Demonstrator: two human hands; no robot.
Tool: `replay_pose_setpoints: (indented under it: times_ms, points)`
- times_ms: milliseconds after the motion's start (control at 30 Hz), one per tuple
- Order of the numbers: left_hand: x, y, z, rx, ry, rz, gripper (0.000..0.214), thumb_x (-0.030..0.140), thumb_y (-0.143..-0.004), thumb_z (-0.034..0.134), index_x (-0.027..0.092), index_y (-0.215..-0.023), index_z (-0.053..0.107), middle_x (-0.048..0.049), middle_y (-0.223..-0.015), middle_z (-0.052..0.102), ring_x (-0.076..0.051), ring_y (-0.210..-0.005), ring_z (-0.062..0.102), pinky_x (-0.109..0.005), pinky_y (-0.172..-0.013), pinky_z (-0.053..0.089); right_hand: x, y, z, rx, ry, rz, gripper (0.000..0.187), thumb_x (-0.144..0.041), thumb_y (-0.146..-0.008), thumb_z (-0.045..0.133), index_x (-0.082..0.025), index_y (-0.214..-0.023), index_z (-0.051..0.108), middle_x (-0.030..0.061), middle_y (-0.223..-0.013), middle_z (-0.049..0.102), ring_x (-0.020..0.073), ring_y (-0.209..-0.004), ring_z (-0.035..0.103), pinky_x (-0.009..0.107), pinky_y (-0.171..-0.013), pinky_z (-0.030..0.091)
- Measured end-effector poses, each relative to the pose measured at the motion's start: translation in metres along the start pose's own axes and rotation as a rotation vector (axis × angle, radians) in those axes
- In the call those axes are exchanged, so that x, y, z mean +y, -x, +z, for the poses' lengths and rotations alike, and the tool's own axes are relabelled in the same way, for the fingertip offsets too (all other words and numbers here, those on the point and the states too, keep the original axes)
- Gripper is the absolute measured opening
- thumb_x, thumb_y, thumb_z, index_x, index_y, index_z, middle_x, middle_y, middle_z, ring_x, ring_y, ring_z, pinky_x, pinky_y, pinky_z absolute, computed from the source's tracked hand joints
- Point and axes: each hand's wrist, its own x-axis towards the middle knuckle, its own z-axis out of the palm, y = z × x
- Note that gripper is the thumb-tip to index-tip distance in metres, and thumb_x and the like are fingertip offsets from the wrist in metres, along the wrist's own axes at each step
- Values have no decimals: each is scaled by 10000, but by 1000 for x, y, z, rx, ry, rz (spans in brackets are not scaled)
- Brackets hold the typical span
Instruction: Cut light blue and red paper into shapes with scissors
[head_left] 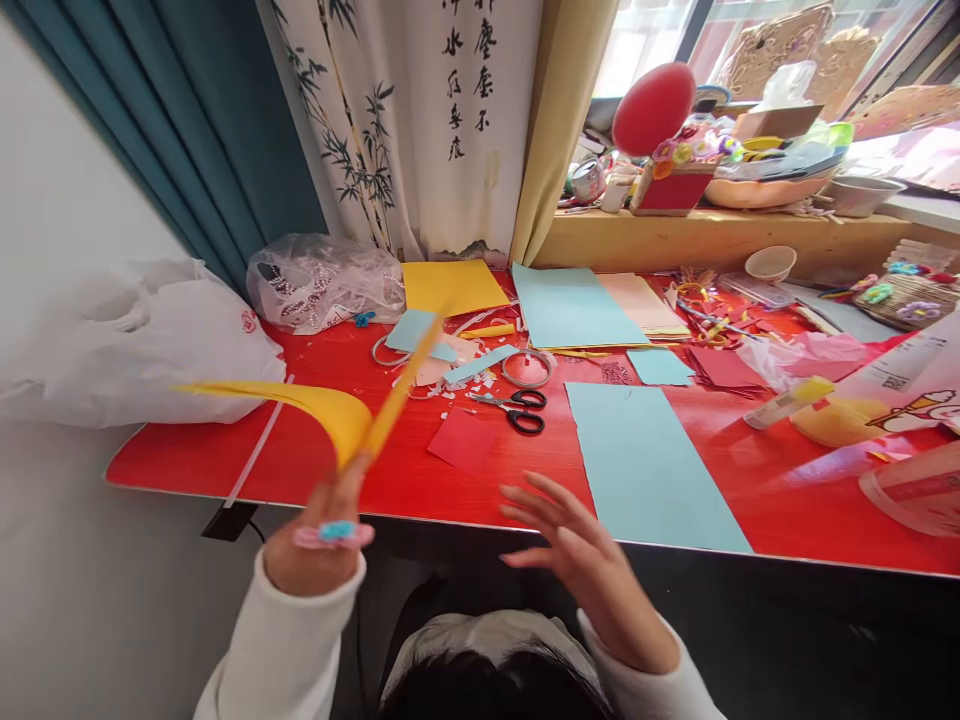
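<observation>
My left hand (319, 540) is raised at the table's front edge, closed on yellow paper (341, 415). The paper bends in two directions, one part curving out to the left and one narrow part standing up to the right, blurred by motion. On that wrist sits a pink and blue crocheted flower (336, 534). My right hand (577, 560) hovers in front of the table edge with its fingers apart and nothing in them. Just beyond it lie a red paper square (463, 440), black-handled scissors (517, 410) and a light blue sheet (652, 465).
Across the red table (292, 465) are a yellow sheet (450, 287), stacked blue paper (574, 305), wire rings (527, 368) and paper scraps. A white plastic bag (142, 350) stands left; a glue stick (789, 403) and a clear cup (911, 490) stand right.
</observation>
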Motion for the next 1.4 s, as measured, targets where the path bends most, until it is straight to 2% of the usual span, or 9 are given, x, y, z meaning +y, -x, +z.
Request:
replay_pose_setpoints:
  times_ms: [100, 233, 367, 533, 633, 833, 1033, 1200, 1400]
  points:
    - [21, 28, 24, -73, -66, 220, 352, 366, -850, 412, 323, -1160, 572, -52, -1100, 636, -214, -907, 619, -292, -788, 437, 10, -23, 18, -162, -174, 28, 632, -420, -680, 666, -327, -1257, 426, 51, -1367, 402, 266, -1238, 389, 464, -894, 441]
    - [42, 47, 50, -82, -219, 655, 497, 205, -873, 314, 267, -1366, 316, -49, -1064, 660, -204, -946, 623, -287, -812, 430, 12, -33, 16, -106, -190, 42, 463, -353, -760, 595, -276, -1204, 488, 46, -1247, 529, 228, -1120, 511, 415, -948, 402]
    - [48, 47, 54, -195, -179, 686, 587, 278, -874, 366, 183, -1415, 159, -79, -1118, 636, -240, -1043, 582, -372, -940, 382, 15, -32, 15, 72, -123, 129, 304, -265, -750, 623, -181, -1040, 590, 51, -1075, 636, 209, -984, 590, 358, -911, 431]
    - [34, 33, 37, -420, 149, 554, 961, 750, -639, 403, 195, -1396, 195, -135, -1311, 478, -321, -1241, 394, -547, -1077, 115, 20, -32, 12, 264, -162, 62, 332, -260, -712, 665, -177, -1025, 593, 54, -1086, 637, 211, -991, 589, 343, -882, 458]
    - [28, 22, 28, -382, 373, 202, 703, 551, -769, 478, 258, -1364, 248, -119, -1386, 386, -282, -1293, 325, -489, -1055, 263, 19, -30, 8, 260, -140, 48, 340, -250, -686, 689, -203, -1011, 600, 40, -1071, 644, 218, -980, 595, 353, -864, 475]
    - [50, 20, 34, -712, 1057, -547, 419, 378, -744, 600, 203, -1107, 485, -106, -1103, 635, -235, -962, 625, -348, -793, 526, 6, -19, 20, 152, 34, 84, 323, -292, -689, 687, -199, -985, 599, 52, -1057, 646, 245, -965, 600, 368, -814, 496]
    - [66, 23, 39, -279, 1015, -605, 262, 351, -742, 608, 221, -922, 469, -31, -904, 686, -178, -887, 640, -293, -753, 516, 1, -11, 19, -10, 157, -15, 465, -260, -722, 663, -278, -1149, 481, 19, -1217, 553, 200, -1139, 501, 326, -918, 441]
    - [54, 13, 40, -296, 1012, -459, 332, 373, -692, 649, 233, -952, 496, -44, -973, 657, -192, -986, 597, -315, -833, 492, -8, 4, 3, -51, 561, -101, 327, -301, -851, 496, -260, -1174, 514, 17, -1151, 596, 174, -966, 583, 271, -812, 479]
    - [29, -29, 7, -251, 1082, -488, 701, 467, -495, 769, 331, -1117, 475, -39, -951, 653, -163, -685, 634, -303, -614, 531, -38, 28, -27, -187, 1022, -139, 350, -241, -870, 449, -321, -1203, 525, -9, -1159, 607, 194, -1043, 572, 296, -878, 460]
